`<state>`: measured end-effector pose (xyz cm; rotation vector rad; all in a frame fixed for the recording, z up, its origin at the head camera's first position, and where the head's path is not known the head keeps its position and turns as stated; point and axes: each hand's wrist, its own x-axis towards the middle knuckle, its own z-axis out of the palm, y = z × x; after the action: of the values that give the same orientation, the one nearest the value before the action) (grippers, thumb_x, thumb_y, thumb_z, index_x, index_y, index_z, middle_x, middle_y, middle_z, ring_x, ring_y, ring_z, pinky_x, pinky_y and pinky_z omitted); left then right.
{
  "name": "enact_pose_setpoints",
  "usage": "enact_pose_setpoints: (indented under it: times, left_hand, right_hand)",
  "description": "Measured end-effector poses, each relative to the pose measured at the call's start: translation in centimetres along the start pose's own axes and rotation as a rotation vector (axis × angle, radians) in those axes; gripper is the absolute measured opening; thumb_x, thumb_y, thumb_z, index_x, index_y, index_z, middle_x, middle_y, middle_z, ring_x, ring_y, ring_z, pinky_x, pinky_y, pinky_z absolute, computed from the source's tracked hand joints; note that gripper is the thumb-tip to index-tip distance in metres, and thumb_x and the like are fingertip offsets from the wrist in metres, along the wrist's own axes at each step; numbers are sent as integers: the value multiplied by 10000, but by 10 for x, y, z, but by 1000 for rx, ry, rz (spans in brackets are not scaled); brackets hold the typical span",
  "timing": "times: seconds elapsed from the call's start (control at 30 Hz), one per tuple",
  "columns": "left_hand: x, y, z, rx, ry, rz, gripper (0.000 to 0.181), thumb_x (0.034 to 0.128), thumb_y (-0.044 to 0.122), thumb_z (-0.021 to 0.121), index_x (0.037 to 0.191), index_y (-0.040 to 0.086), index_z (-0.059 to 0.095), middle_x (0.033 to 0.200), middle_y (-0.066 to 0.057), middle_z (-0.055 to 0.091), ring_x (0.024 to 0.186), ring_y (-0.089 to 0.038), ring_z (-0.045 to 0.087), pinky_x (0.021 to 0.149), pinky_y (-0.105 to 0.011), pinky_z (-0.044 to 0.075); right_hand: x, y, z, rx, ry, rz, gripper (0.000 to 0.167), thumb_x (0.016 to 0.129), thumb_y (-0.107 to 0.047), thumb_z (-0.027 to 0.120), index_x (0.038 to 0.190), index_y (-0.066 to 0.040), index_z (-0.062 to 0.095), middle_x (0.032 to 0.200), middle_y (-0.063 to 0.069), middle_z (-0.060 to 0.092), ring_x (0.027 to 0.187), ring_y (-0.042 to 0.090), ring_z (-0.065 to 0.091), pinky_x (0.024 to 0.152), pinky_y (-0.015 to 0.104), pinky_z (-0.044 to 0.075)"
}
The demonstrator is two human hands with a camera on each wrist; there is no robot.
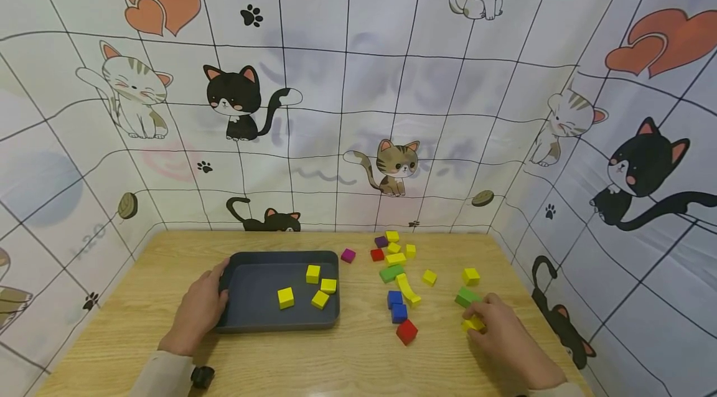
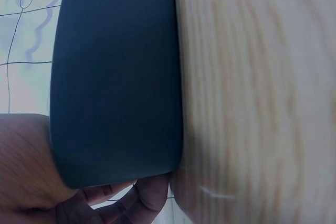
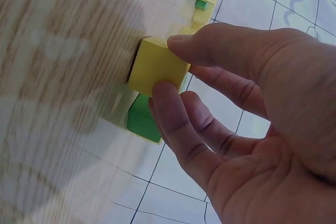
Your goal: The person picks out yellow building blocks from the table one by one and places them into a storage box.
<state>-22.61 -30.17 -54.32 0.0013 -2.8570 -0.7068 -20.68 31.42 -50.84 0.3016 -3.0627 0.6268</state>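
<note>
My left hand (image 1: pixel 197 305) grips the left end of a dark grey tray (image 1: pixel 252 297), fingers along its outer side and thumb at the rim. Several yellow cubes lie in the tray, one of them a cube (image 1: pixel 285 298) near its middle. At the right of the table, my right hand (image 1: pixel 508 338) pinches a yellow cube (image 3: pixel 155 69) between thumb and fingertips. That cube is partly hidden by the fingers in the head view. Just behind it sits a green block (image 1: pixel 467 297), and farther back another yellow cube (image 1: pixel 471 276).
Between tray and right hand lie loose blocks: a red cube (image 1: pixel 407 331), two blue cubes (image 1: pixel 397 307), a curved yellow block (image 1: pixel 407 290), a green block (image 1: pixel 391 273) and several others toward the back. A magenta cube (image 1: pixel 348 255) lies beside the tray. Cat-print cloth (image 1: pixel 313 135) surrounds the table.
</note>
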Motion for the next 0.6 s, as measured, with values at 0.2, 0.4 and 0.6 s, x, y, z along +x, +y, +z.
enact_pose_setpoints:
  times: [0.2, 0.4, 0.6]
  left_hand:
    - [-1, 0, 0, 3, 6, 1, 743, 1045, -33, 746, 1719, -88, 438, 1425, -463, 663, 971, -483, 788, 757, -588, 640]
    - [0, -1, 0, 4, 0, -5, 749, 1050, -27, 748, 1726, -81, 431, 1434, -459, 661, 1012, -510, 790, 789, -613, 647]
    - [1, 0, -1, 5, -11, -9, 753, 1057, -23, 742, 1735, -77, 418, 1448, -460, 654, 1021, -502, 792, 808, -617, 649]
  right_hand:
    - [1, -9, -1, -4, 6, -14, 243, 860, -23, 978, 1043, -146, 874, 981, 37, 657, 849, 149, 548, 712, 269, 483]
    - [7, -22, 1, -65, 34, -85, 247, 855, -47, 999, 1025, -178, 876, 940, -63, 744, 832, 95, 561, 718, 270, 492]
    - [18, -49, 2, -46, 20, -98, 263, 862, -7, 974, 1035, -176, 868, 990, -59, 775, 867, 92, 626, 764, 297, 570]
